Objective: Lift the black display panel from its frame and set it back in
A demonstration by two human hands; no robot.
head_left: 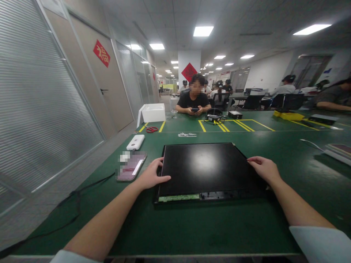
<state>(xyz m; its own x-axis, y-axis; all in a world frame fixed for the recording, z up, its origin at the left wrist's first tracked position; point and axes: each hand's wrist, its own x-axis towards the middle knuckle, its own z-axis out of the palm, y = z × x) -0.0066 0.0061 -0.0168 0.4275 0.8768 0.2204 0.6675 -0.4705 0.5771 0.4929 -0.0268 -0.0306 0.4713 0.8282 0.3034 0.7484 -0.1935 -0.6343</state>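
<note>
A black LCD screen panel (204, 166) lies flat on the green table in front of me, with a green circuit strip (179, 197) along its near edge. My left hand (154, 173) grips the left edge, its thumb resting on top of the screen and its fingers at the side. At the opposite edge, my right hand (263, 170) is closed with its fingertips on the panel's border. The undersides of the fingers are hidden on both sides.
Left of the panel are a phone (131, 166), a white power bank (135, 142) and a black cable (78, 197). Beyond lie red scissors (151, 129), small white pieces (187, 134) and a white box (153, 112). A person (194, 96) sits opposite, holding a dark device.
</note>
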